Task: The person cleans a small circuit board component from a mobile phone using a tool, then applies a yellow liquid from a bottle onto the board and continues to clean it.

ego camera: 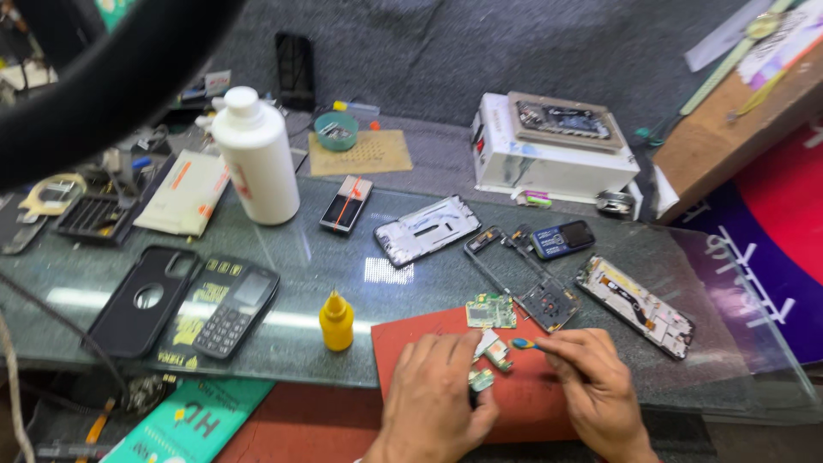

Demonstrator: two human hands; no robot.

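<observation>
A: What is gripped by the left hand (437, 386)?
B: A small green circuit piece (481, 380) is pinched between its thumb and fingers, over the red mat (411, 336) at the near edge of the glass table (326, 266).
A: And by the right hand (591, 381)?
B: A thin blue-and-yellow tool (524, 344) is held closed in its fingers, tip pointed left, just beside a white component (491, 346). A green circuit board (490, 311) and a yellow bottle (336, 321) are seen nearby
</observation>
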